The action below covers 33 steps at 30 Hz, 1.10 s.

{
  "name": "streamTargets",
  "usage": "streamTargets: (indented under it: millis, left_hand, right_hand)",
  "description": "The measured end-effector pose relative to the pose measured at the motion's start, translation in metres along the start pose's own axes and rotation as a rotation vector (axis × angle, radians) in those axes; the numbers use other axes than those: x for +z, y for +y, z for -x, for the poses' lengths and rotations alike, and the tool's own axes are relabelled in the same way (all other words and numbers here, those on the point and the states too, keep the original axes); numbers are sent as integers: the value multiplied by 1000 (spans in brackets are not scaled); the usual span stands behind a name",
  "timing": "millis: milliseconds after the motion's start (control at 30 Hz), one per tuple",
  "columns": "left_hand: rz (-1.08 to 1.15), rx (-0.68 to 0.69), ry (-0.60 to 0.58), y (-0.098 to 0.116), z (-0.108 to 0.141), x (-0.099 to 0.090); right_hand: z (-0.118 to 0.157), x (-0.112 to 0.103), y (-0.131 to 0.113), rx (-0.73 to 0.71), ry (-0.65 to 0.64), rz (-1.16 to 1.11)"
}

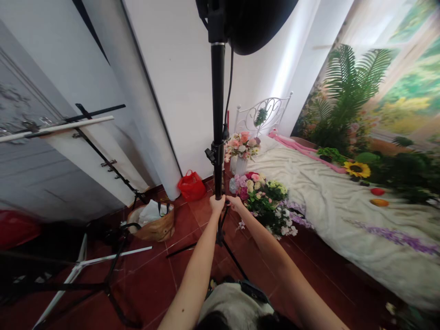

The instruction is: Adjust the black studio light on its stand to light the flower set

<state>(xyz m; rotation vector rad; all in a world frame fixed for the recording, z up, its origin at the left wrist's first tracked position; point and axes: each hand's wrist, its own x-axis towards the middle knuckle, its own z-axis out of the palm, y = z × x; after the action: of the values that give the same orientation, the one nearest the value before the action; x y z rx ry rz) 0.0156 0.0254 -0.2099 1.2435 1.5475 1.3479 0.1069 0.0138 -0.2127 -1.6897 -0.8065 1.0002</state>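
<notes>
White wall (165, 59) is backing a red-tiled flr (192, 215); a bed (330, 201) w/ pale cover is running along the R side, its white metal headboard (275, 110) rising at the far end. Black light stand (217, 91) is standing upright on the flr, nr the bed's L edge, legs spreading out below. Flowers (261, 197) are sitting just beside that same edge. Basket (160, 227) w/ white stuff is resting on flr, L of stand; red bag (192, 187) is sitting at the flr's far edge, by the wall. Sunflower (357, 169) is lying nr the bed's R edge. L hand (217, 203) is gripping the lower pole, fingers curling round it; R hand (235, 203) is holding on just beside, fingers bending in, can't tell exactly which part they're pinching.
</notes>
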Motion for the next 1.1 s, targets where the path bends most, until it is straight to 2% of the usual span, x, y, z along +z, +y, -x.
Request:
streamTargets:
  millis: [133,200,367,433,500,600,800,933,1100]
  left_hand:
    - [-5,14,-1,-2,-2,1]
    - [10,28,-10,-2,-1,1]
    - [52,9,-12,2,1,-1]
    - [55,3,-11,4,2,-2]
    - [44,9,-5,5,2,-2]
    - [29,14,6,5,1,-1]
    - [73,-9,-22,5,0,0]
    - [81,-47,-21,6,1,-1]
    - [100,-24,-97,10,1,-4]
  right_hand:
    - [-3,-3,-11,5,-4,99]
    - [3,-7,-9,-63,1,171]
    - [23,-26,10,-633,-91,594]
    - [27,-33,13,-748,-141,715]
    - [28,-36,10,-788,-153,790]
    - [25,-34,-2,-766,-158,883]
    - [15,-27,-28,-618,-241,1094]
    - [-1,-28,-45,-499,-441,1179]
    - [-32,-16,-63,-367,-670,1181]
